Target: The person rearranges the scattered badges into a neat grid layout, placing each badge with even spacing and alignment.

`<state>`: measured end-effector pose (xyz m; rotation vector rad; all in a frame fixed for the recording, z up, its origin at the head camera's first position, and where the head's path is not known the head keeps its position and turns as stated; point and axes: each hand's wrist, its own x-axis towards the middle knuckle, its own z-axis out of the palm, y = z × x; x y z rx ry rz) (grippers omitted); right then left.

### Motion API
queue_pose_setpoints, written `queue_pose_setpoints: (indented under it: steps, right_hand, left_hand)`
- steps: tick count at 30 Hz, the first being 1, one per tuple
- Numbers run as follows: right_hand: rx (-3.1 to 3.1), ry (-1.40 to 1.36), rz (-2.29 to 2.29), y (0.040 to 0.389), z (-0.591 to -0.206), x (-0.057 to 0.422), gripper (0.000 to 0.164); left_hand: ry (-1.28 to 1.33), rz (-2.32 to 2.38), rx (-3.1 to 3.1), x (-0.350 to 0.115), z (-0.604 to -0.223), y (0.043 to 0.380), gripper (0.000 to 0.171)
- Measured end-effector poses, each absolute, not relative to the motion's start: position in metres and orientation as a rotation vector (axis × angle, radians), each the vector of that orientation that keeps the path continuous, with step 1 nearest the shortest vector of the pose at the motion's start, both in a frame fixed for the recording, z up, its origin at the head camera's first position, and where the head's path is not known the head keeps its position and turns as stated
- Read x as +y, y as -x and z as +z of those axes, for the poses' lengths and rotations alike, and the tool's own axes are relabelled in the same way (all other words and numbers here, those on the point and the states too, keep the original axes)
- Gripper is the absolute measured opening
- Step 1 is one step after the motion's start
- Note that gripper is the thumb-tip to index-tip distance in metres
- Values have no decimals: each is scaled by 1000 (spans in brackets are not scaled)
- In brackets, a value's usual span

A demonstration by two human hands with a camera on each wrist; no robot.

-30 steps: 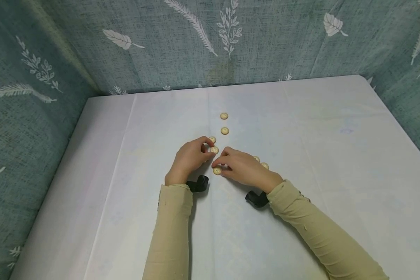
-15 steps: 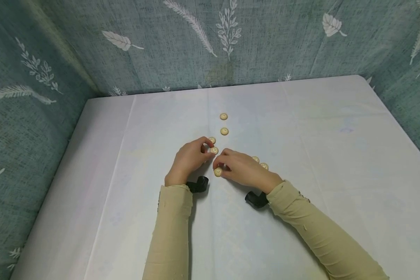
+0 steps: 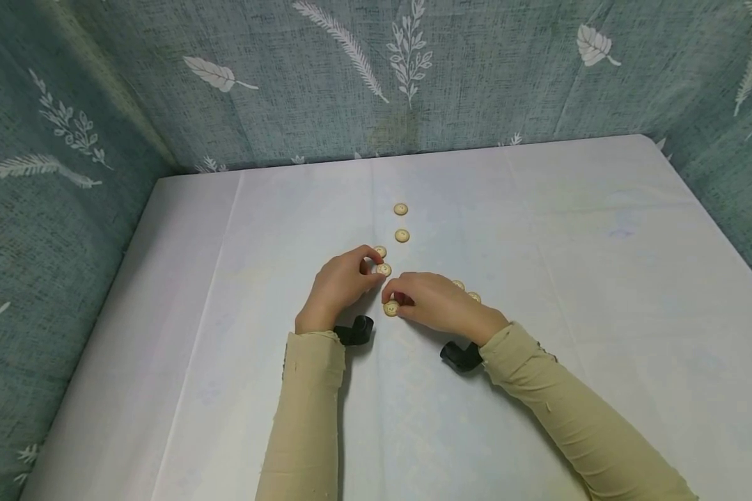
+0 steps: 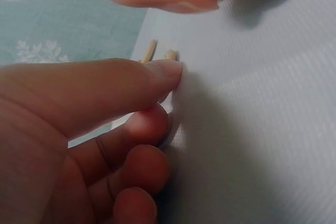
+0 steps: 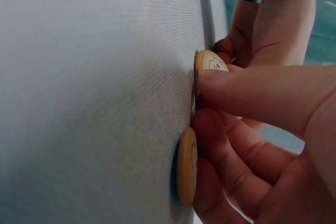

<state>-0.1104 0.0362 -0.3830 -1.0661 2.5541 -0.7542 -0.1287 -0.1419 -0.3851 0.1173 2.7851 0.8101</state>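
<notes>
In the head view my left hand point(image 3: 345, 284) pinches a round pale-wood disc point(image 3: 384, 270) with dark marks between thumb and index finger. Its thumb point(image 4: 157, 72) mostly hides that disc in the left wrist view. Just nearer to me, my right hand point(image 3: 439, 303) pinches another wooden disc point(image 3: 391, 308), its thumb point(image 5: 215, 81) over the disc's edge. A line drawing shows on this disc's face point(image 5: 212, 62) in the right wrist view. Under the curled fingers of the right hand, a further disc point(image 5: 187, 166) lies by the white cloth.
Beyond the left fingertips lies a disc point(image 3: 380, 251), with two more, a middle one point(image 3: 402, 236) and a far one point(image 3: 401, 209), behind it. Two discs point(image 3: 473, 297) peek out past the right hand. White cloth covers the table point(image 3: 225, 417); a leaf-patterned curtain point(image 3: 326, 90) surrounds it.
My right hand has shifted slightly toward me and to the right with its disc, and its upper fingers have lowered. The left hand has stayed in place.
</notes>
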Motion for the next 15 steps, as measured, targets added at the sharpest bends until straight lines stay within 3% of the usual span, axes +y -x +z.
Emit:
queue_pose_setpoints:
  steps: [15]
  right_hand:
    - [2608, 1094, -819, 116, -379, 43, 14]
  left_hand:
    - [-114, 820, 2790, -141, -386, 128, 21]
